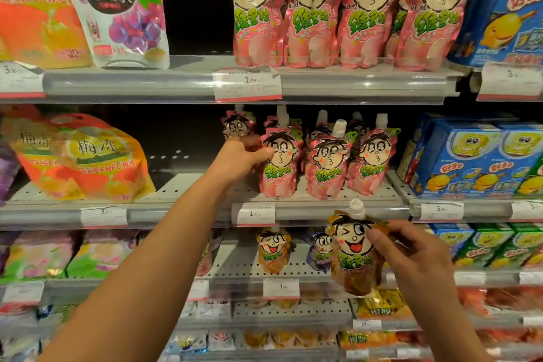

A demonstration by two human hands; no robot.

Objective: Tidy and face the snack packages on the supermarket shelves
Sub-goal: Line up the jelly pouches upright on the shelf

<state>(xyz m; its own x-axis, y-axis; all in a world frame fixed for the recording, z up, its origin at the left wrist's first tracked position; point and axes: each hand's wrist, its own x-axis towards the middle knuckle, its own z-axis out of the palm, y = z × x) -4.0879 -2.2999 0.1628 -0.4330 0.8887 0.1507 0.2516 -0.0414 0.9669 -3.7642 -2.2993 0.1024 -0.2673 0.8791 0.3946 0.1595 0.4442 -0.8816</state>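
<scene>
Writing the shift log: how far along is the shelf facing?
Done: the top-shelf pink pouches stand upright, faces forward. In hand: the left hand grips a pink pouch in the middle-shelf front row; the right hand holds an orange pouch off the shelf. Left: placing it, possibly beside the orange pouch on the lower shelf, and one middle pouch leans.

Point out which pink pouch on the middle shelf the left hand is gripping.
The leftmost front-row pink pouch: the left hand wraps its left edge, while its front-row neighbours stand untouched.
</scene>
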